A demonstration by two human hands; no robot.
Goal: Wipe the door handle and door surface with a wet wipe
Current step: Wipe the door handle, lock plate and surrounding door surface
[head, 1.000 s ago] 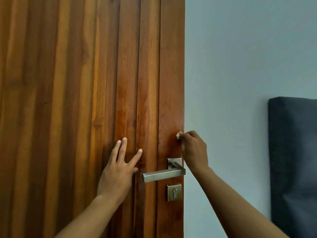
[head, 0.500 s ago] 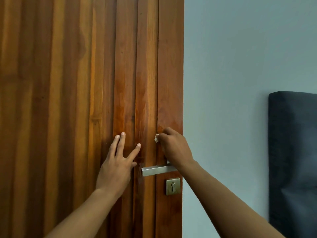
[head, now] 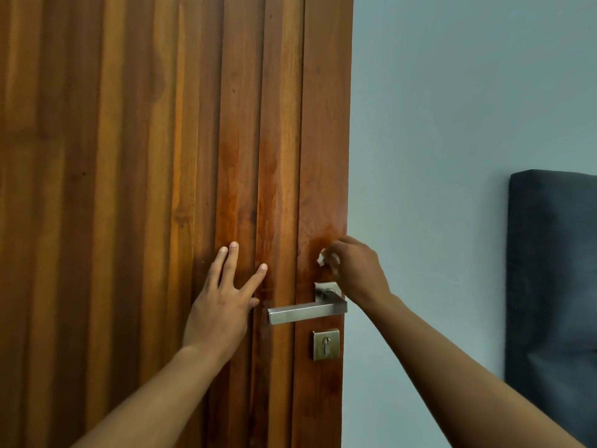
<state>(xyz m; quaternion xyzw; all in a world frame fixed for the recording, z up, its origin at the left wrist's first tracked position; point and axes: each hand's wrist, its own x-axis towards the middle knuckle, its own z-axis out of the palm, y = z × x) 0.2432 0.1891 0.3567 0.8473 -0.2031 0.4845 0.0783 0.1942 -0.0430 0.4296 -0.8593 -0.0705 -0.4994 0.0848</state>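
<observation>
Rightward travel of the right hand is the only clear change: 0.5 s ago it works over the groove left of the outermost door plank, and it now sits near the free edge of the door, about where it was 1.0 s ago. This indicates a short side-to-side stroke.

State of the hands:
1. The right hand has its fingers curled round a bunched white wet wipe and presses it to the wood. Only a small tuft of the wipe shows at the fingertips.
2. The left hand lies flat on the planks with fingers straight and spread, holding nothing, in the same place as in both earlier frames. It appears to steady the door.

Position of the work: the wipe touches the door surface just above the square mount of the door handle. The metal lever is not in contact with either hand. A glossy, darker sheen covers the planks above the lever, which suggests that zone is already wetted.

Assessment: the surface pass above the lever is in progress. Whether the lever is already wiped cannot be told. The area around the keyhole plate shows no clear sheen.
</observation>
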